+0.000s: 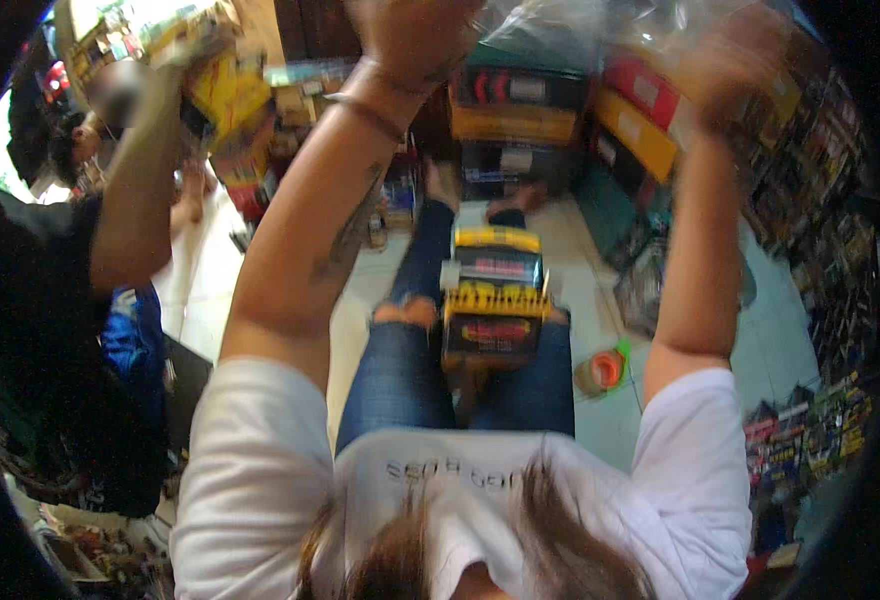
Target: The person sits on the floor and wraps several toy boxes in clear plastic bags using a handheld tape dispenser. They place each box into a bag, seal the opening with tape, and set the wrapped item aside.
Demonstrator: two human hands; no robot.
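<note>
Both forearms are raised toward the upper edge of the view, with the hands well apart. The left hand (415, 35) is partly cut off by that edge. Its fingers lie out of sight, so their state cannot be told. The right hand (732, 75) is blurred and overlapped by film; whether its fingers are closed or gripping cannot be told either.

The clear plastic film (600, 22) lies between the two hands, crumpled and shiny. It runs from beside the left hand across to the right hand, where it appears to overlie the fingers. Its upper limit is beyond the view; its lower edge hangs in front of the stacked boxes (515, 125). Contact with those boxes cannot be judged.

Two packages (495, 335) in yellow and black sit one beyond the other at the lap, between the thighs, below the hands and well apart from them.

Room for moving: an open gap lies between the forearms, above the lap. On the far side, the stacked boxes and a row of red, yellow and green cartons (640, 115) bound it. Pale tiled floor (775, 320) shows beyond the right forearm, up to the densely filled shelves (810, 170). An orange and green round item (605, 370) rests on the floor beside the right thigh. To the left, a co-worker in dark clothing (50, 340) sits close by, one arm raised near yellow packs (232, 100).
</note>
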